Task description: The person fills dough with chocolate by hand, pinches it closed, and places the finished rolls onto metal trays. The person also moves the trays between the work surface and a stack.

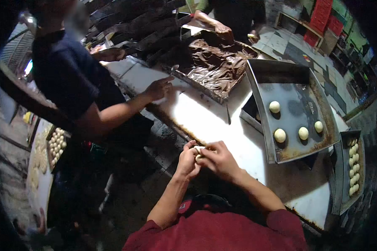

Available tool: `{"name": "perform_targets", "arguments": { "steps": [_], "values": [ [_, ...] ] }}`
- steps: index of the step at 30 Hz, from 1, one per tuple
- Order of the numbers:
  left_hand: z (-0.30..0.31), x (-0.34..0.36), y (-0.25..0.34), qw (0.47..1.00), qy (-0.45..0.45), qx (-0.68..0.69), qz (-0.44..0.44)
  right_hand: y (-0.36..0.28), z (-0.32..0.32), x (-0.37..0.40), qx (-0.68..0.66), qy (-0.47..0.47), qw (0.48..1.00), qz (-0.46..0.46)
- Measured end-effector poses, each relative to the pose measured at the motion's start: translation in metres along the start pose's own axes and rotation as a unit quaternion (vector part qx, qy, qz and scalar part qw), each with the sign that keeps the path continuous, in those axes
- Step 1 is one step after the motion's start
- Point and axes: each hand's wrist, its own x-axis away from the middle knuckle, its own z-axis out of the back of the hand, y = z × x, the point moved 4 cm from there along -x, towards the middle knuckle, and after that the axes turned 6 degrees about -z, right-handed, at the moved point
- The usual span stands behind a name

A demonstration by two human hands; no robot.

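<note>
My left hand [188, 162] and my right hand [220, 160] meet over the near edge of the table, fingers closed around a small piece of pale dough [198, 152]. Much of the dough is hidden by the fingers. To the right of my hands, a large metal tray [285, 93] holds several round dough balls [303, 133], spaced apart. Beyond my hands lies a big tray of brown chocolate-like filling [215, 62], its surface smeared and ridged.
Two people work across the table [199, 109]; one person's hand [158, 88] reaches over its left edge. Another hand [224, 31] is at the filling's far side. A second tray [339, 196] with rows of dough balls stands far right. More balls [56, 144] sit at left.
</note>
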Motion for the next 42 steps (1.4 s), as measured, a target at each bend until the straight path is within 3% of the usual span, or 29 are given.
{"name": "perform_targets", "arguments": {
  "steps": [1, 3, 4, 5, 7, 9, 11, 12, 13, 15, 16, 19, 21, 23, 24, 25, 26, 27, 29, 31, 33, 35, 36, 37, 39, 42],
  "values": [
    [-0.002, 0.013, 0.003, 1.0, -0.001, 0.001, -0.005, -0.008, 0.0, 0.01, 0.0, 0.001, 1.0, 0.005],
    [-0.016, 0.044, 0.0, 0.986, -0.075, 0.138, 0.062, -0.027, 0.002, 0.037, 0.142, 0.011, 0.987, 0.075],
    [-0.017, 0.054, -0.005, 0.976, -0.163, 0.128, 0.066, -0.032, 0.013, 0.043, 0.138, 0.005, 0.989, 0.047],
    [-0.023, 0.074, 0.0, 0.967, -0.214, 0.112, 0.078, -0.034, 0.024, 0.046, 0.045, -0.005, 0.999, -0.002],
    [-0.031, 0.112, 0.007, 0.954, -0.266, -0.123, -0.067, -0.045, 0.047, 0.059, -0.113, -0.07, 0.98, -0.146],
    [-0.032, 0.132, -0.008, 0.938, -0.316, -0.129, -0.054, -0.059, 0.066, 0.074, -0.145, -0.102, 0.974, -0.143],
    [-0.04, 0.149, -0.021, 0.927, -0.362, -0.081, -0.057, -0.072, 0.08, 0.101, -0.146, -0.02, 0.966, -0.215],
    [-0.047, 0.159, -0.028, 0.944, -0.316, -0.072, -0.053, -0.084, 0.085, 0.117, -0.107, 0.037, 0.968, -0.223],
    [-0.054, 0.17, -0.041, 0.943, -0.324, -0.069, -0.044, -0.097, 0.086, 0.135, 0.023, 0.11, 0.985, -0.13],
    [-0.074, 0.183, -0.066, 0.948, -0.298, 0.103, 0.041, -0.116, 0.094, 0.172, 0.221, 0.147, 0.961, -0.076],
    [-0.086, 0.194, -0.079, 0.948, -0.289, 0.102, 0.09, -0.113, 0.103, 0.189, 0.231, 0.154, 0.957, -0.085],
    [-0.135, 0.222, -0.119, 0.947, -0.295, 0.043, 0.122, -0.102, 0.145, 0.248, 0.316, 0.169, 0.928, -0.103],
    [-0.173, 0.218, -0.17, 0.942, -0.332, -0.015, 0.046, -0.085, 0.18, 0.281, 0.29, 0.149, 0.931, -0.162],
    [-0.227, 0.215, -0.216, 0.891, -0.43, -0.141, -0.039, -0.043, 0.21, 0.335, 0.276, 0.148, 0.922, -0.227],
    [-0.254, 0.209, -0.248, 0.821, -0.485, -0.231, -0.196, -0.007, 0.228, 0.372, 0.296, 0.203, 0.893, -0.272],
    [-0.28, 0.207, -0.281, 0.718, -0.518, -0.307, -0.35, 0.03, 0.25, 0.408, 0.187, 0.398, 0.825, -0.356],
    [-0.304, 0.209, -0.309, 0.65, -0.569, -0.354, -0.359, 0.053, 0.279, 0.425, 0.322, 0.358, 0.8, -0.357],
    [-0.312, 0.196, -0.351, 0.533, -0.591, -0.447, -0.408, 0.07, 0.304, 0.432, 0.301, 0.412, 0.77, -0.383],
    [-0.314, 0.185, -0.387, 0.567, -0.572, -0.489, -0.334, 0.143, 0.318, 0.449, 0.111, 0.535, 0.741, -0.39],
    [-0.308, 0.185, -0.365, 0.637, -0.548, -0.445, -0.311, 0.184, 0.293, 0.425, -0.071, 0.521, 0.743, -0.414],
    [-0.277, 0.183, -0.319, 0.735, -0.49, -0.411, -0.225, 0.152, 0.26, 0.39, 0.117, 0.352, 0.855, -0.363],
    [-0.223, 0.174, -0.28, 0.816, -0.436, -0.354, -0.138, 0.111, 0.245, 0.391, 0.276, 0.209, 0.894, -0.286],
    [-0.189, 0.166, -0.262, 0.813, -0.411, -0.387, -0.141, 0.109, 0.245, 0.419, 0.292, 0.165, 0.896, -0.292],
    [-0.166, 0.169, -0.24, 0.83, -0.365, -0.414, -0.076, 0.112, 0.256, 0.447, 0.309, 0.122, 0.895, -0.296],
    [-0.128, 0.167, -0.21, 0.87, -0.317, -0.375, -0.036, 0.123, 0.306, 0.454, 0.337, 0.198, 0.829, -0.4],
    [-0.123, 0.162, -0.184, 0.88, -0.288, -0.376, -0.039, 0.187, 0.336, 0.41, 0.357, 0.284, 0.794, -0.402]
  ]
}}
